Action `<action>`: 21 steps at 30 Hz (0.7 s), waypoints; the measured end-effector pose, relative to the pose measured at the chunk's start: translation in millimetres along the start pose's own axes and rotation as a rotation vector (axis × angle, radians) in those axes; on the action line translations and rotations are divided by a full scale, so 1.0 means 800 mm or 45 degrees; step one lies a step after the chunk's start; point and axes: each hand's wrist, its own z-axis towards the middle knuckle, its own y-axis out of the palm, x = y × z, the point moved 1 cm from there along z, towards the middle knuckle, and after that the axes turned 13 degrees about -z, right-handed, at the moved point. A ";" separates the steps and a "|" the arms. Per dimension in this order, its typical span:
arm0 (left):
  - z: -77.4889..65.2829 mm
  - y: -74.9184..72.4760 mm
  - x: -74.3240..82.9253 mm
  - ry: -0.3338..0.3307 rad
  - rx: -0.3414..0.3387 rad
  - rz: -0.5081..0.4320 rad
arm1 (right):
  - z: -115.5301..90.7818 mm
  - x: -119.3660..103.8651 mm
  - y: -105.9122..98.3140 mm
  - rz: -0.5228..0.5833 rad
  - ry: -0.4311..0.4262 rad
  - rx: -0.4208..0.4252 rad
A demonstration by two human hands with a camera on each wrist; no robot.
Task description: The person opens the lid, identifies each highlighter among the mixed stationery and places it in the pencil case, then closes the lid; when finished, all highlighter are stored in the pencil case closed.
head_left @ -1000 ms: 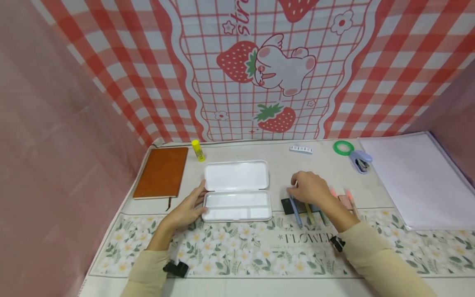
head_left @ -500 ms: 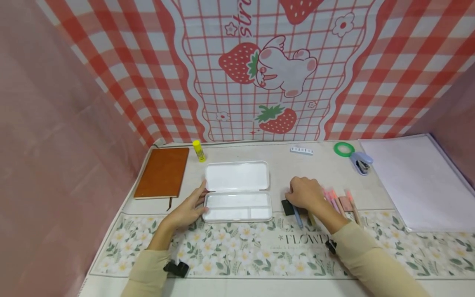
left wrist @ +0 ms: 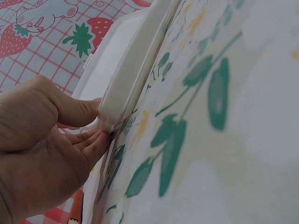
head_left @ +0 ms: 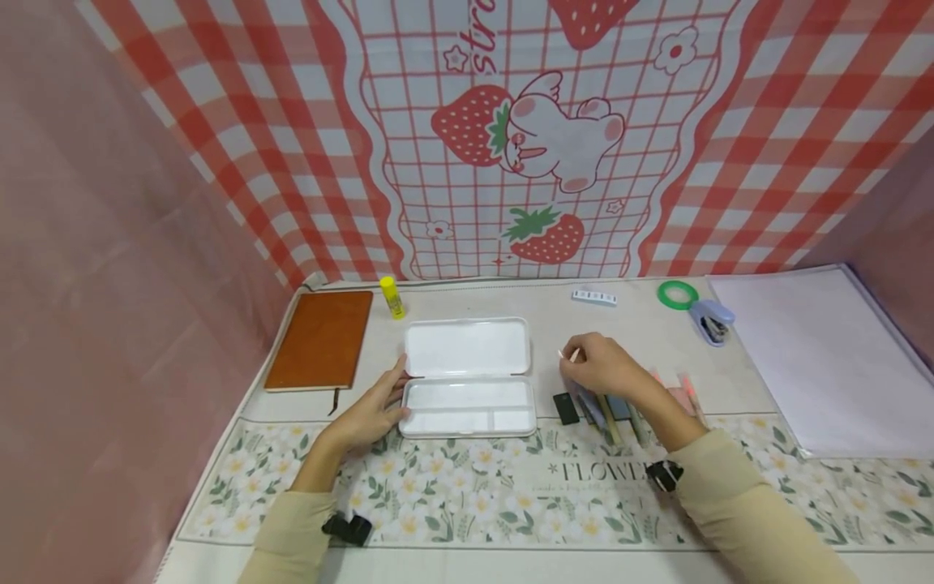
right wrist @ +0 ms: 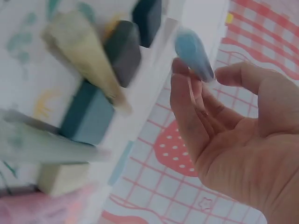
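My right hand (head_left: 600, 367) pinches a blue pen (right wrist: 192, 51) between thumb and fingertips, raised over a group of pens and small blocks. Beneath and beside it lie a black block (head_left: 565, 408), a yellow pen (right wrist: 84, 51), a blue block (right wrist: 88, 112) and a pale green pen (right wrist: 46, 143). The white pencil case (head_left: 467, 405) lies with its lid laid back; its divided tray holds nothing. My left hand (head_left: 368, 412) rests against the left side of the case, thumb at the tray's edge and forefinger near the hinge, as the left wrist view also shows.
A brown notebook (head_left: 319, 341) and a yellow glue stick (head_left: 392, 298) stand left of the case. Towards the back right are a white patterned block (head_left: 594, 298), green tape (head_left: 677, 295), a lilac stapler (head_left: 711, 322) and a white sheet (head_left: 824, 357). Pink pens (head_left: 691, 391) lie under the right forearm.
My right hand reached down to the blue pen and has lifted it off the black block, which now shows whole. My left hand and the case have stayed put.
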 end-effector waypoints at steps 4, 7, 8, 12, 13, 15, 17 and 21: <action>-0.003 -0.001 0.000 -0.010 0.008 -0.005 | -0.001 -0.010 -0.012 0.041 -0.068 -0.082; -0.004 -0.003 -0.001 -0.003 0.005 -0.008 | -0.001 -0.019 -0.022 -0.033 -0.147 -0.068; -0.005 -0.004 -0.002 0.000 0.004 -0.010 | 0.000 -0.022 -0.024 -0.061 -0.175 -0.051; -0.006 -0.005 -0.004 0.005 0.004 -0.025 | 0.003 -0.035 -0.031 -0.130 -0.233 0.013; -0.007 -0.006 -0.004 0.013 0.001 -0.023 | 0.004 -0.039 -0.032 -0.136 -0.241 0.021; -0.007 -0.006 -0.005 0.016 0.001 -0.025 | 0.005 -0.050 -0.031 -0.143 -0.262 0.030; -0.006 -0.006 -0.006 0.015 0.001 -0.023 | 0.006 -0.062 -0.030 -0.155 -0.301 0.044; -0.002 -0.004 -0.004 0.033 -0.008 -0.042 | 0.011 -0.092 -0.026 -0.235 -0.377 0.092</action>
